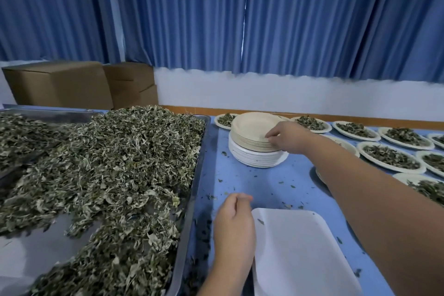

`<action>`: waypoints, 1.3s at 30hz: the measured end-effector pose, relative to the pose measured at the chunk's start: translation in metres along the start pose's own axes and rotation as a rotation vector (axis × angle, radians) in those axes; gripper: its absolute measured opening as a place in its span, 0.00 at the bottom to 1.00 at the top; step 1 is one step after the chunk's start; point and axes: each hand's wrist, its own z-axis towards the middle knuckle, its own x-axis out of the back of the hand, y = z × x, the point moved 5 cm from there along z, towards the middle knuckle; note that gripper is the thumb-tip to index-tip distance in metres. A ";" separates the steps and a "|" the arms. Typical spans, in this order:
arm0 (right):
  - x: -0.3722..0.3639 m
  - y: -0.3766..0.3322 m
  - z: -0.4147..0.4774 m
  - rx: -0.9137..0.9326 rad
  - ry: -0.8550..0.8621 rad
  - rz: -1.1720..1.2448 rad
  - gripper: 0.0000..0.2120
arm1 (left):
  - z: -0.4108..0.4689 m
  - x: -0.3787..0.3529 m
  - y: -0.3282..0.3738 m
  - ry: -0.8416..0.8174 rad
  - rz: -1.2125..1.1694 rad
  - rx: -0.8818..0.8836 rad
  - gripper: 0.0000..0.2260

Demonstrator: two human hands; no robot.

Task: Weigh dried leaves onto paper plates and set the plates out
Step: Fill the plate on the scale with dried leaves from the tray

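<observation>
Head view. A wide metal tray [200, 175] takes the left part of the blue surface [264, 182]. The leaves [108, 163] lie heaped in it, thick at the far side and thinner near the person, where bare metal shows.

Just right of the far corner of the metal tray stand the unused plates. A tan stack [249, 144] sits on a white stack [257, 160], which is a little wider. The right hand [288, 138] reaches from the right to the tan stack. Its grip pinches the near right rim of the top plate [249, 125], with the fingertips [270, 136] curled on the rim. The forearm hides part of one plate behind it.

To the right, the filled plates [391, 157] stand in rows close beside one another, each with a small heap of leaves. Two more are behind the stacks at the far edge.

The left hand [234, 226] is low in the middle, just beside the left edge of a white tray [302, 255]; I cannot tell if it touches it. Its grip is loosely curled, thumb near the forefinger, and nothing shows in it.

Small leaf crumbs lie scattered on the surface, and a few on the white tray. Behind are blue curtains [312, 19] and brown boxes [60, 84] at the far left.
</observation>
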 end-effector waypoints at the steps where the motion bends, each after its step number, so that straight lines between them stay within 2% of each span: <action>1: 0.002 -0.001 0.002 0.017 0.006 -0.028 0.11 | 0.000 0.000 0.000 -0.005 -0.004 0.002 0.10; 5: 0.002 -0.001 0.007 0.036 -0.006 -0.030 0.10 | 0.000 -0.001 0.000 -0.014 -0.014 0.015 0.11; 11: 0.002 0.001 0.010 0.020 -0.005 0.094 0.08 | 0.002 -0.001 -0.001 -0.022 -0.001 0.008 0.11; 21: 0.018 -0.004 0.001 0.122 0.234 0.168 0.08 | 0.004 -0.003 0.002 -0.042 0.024 0.011 0.10; 28: 0.014 -0.015 -0.099 0.324 0.328 0.138 0.08 | 0.003 -0.001 0.010 -0.050 0.058 -0.050 0.09; 34: -0.006 0.010 -0.200 0.280 0.287 0.212 0.09 | -0.016 0.008 0.028 0.025 0.115 -0.209 0.07; 39: -0.007 0.015 -0.245 0.333 0.204 0.234 0.11 | -0.024 0.031 0.041 0.131 -0.036 -0.246 0.06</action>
